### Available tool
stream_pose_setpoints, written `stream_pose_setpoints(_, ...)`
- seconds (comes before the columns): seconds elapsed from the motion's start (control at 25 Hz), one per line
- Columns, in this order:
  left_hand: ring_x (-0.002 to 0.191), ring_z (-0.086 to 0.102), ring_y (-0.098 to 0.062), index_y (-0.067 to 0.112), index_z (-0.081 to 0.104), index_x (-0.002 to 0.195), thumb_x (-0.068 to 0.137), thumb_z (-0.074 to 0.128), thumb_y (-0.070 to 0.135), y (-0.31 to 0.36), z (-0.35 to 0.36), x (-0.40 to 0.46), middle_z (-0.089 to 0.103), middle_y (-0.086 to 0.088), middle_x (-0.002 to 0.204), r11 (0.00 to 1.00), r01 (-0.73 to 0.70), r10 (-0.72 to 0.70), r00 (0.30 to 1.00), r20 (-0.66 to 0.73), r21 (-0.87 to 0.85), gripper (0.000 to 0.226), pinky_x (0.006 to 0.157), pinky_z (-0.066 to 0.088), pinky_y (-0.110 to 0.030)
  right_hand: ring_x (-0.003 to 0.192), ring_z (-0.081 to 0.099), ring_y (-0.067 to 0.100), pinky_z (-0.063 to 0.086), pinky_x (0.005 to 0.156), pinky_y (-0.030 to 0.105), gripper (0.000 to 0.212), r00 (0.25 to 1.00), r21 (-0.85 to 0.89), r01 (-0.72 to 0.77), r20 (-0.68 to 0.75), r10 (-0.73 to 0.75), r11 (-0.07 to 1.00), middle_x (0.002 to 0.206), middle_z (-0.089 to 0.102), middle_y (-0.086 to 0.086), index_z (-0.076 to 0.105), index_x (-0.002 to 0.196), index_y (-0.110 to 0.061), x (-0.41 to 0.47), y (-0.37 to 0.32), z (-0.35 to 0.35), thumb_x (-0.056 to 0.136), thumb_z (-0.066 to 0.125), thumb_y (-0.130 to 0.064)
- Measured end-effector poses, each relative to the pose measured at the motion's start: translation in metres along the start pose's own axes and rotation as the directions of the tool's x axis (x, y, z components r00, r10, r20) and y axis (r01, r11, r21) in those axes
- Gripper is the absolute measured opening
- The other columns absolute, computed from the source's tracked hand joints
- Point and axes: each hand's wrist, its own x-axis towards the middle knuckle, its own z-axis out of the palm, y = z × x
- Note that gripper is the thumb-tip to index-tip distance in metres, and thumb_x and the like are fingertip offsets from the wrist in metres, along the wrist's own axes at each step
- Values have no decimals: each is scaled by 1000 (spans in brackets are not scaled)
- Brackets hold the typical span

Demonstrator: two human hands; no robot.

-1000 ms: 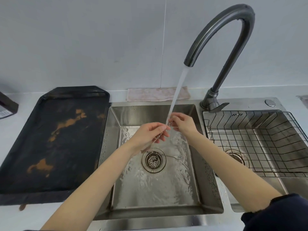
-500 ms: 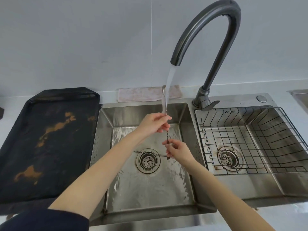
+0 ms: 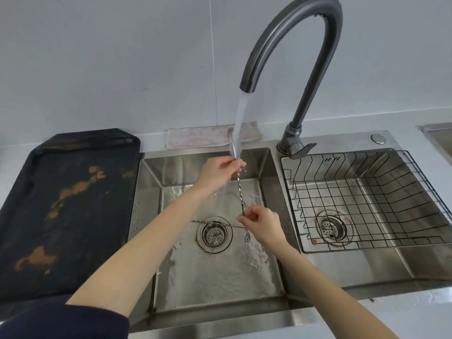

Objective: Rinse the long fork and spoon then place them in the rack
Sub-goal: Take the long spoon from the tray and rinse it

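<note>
A long twisted-handle spoon stands almost upright over the left sink basin, its bowl in the running water from the tap. My left hand pinches the spoon just below the bowl. My right hand pinches its lower end. A long fork lies flat on the basin floor across the drain, tines near my right hand. The wire rack sits in the right basin, with nothing in it.
A dark stained tray lies on the counter left of the sink. A folded pinkish cloth rests behind the basin by the wall. The tap lever stands between the two basins.
The spoon went from lying low between both hands to standing upright under the stream. My right hand dropped to its lower end. Since half a second ago little has moved.
</note>
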Motion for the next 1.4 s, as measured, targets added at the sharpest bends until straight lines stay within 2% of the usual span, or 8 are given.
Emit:
stream_pose_setpoints(0.16,53,61,10,9,66,103,93,49,20,12,-6,5,64,8,74,996,-31,26,998,-50,-88,23,52,46,-4,63,52,6,38,57,8,16,1000,-23,9,-6,-9,1000,62,53,-12,56,74,-16,-3,4,1,85,66,-20)
stream_pose_setpoints(0.32,59,60,-2,21,64,82,92,51,23,18,-11,9,67,6,73,990,-71,63,995,-77,-119,16,65,48,-19,67,62,14,42,61,7,9,1000,15,20,0,-20,1000,69,61,-4,67,86,-10,-4,6,0,89,61,-17)
stream_pose_setpoints(0.44,61,60,-1,22,63,79,95,46,23,23,-13,8,65,5,72,979,-104,86,990,-112,-173,24,66,48,-16,82,70,21,50,70,19,15,1000,31,-9,18,9,999,79,65,2,69,97,-4,-3,9,1,91,58,-12)
stream_pose_setpoints(0.68,58,64,1,25,63,75,95,44,23,28,-11,7,67,8,71,963,-162,133,981,-141,-217,27,64,52,-16,73,70,20,43,44,5,10,999,50,-45,-23,46,998,59,58,-11,59,78,-16,-1,10,2,87,63,-16)
stream_pose_setpoints(0.88,64,65,2,15,60,97,93,49,22,28,-6,6,67,7,78,962,-160,144,986,-87,-223,14,65,53,-13,59,61,10,43,54,11,26,996,34,-57,-62,59,998,55,58,-9,51,65,-23,-1,4,0,85,66,-19)
stream_pose_setpoints(1.0,73,64,-5,14,61,98,91,52,17,30,-8,9,66,6,76,969,-132,116,990,-85,-207,12,69,52,-15,69,62,15,46,62,18,21,996,28,-45,-80,47,999,65,63,-2,57,67,-23,2,3,-1,86,66,-19)
stream_pose_setpoints(1.16,81,64,-11,11,62,103,91,53,16,32,-13,16,66,7,81,964,-80,49,991,-126,-255,16,71,52,-20,77,62,16,50,73,27,18,993,28,-37,-115,40,999,83,69,5,71,99,-9,8,-2,-4,89,61,-20)
stream_pose_setpoints(1.4,72,64,-8,19,63,75,95,43,31,38,-19,14,67,1,76,959,-82,61,995,-85,-272,31,78,53,-24,84,60,13,46,74,25,20,993,7,-36,-116,36,999,99,74,6,71,103,-13,13,-7,-1,90,59,-22)
